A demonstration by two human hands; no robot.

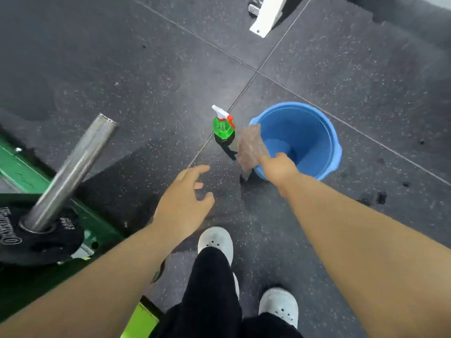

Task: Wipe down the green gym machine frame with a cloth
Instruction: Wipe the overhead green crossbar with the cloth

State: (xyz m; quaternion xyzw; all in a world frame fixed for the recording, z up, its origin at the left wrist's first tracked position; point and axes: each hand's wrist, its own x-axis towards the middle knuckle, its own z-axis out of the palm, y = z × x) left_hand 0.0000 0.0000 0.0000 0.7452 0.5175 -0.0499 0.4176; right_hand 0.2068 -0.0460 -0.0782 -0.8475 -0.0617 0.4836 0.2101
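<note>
Black round weight plate [36,237] on the steel bar sleeve [73,167]: raised white lettering runs along its left rim and a smaller white mark sits beside the hub; both are blurred and cannot be read. No other text shows.

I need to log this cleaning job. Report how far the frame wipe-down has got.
Done: nothing visibly wiped yet; the green machine frame sits at the left, untouched. In hand: the right hand holds a cloth at the blue bucket's rim, while the left hand is open and reaches toward the green spray bottle on the floor. Left: carrying the cloth over and wiping the frame.
</note>
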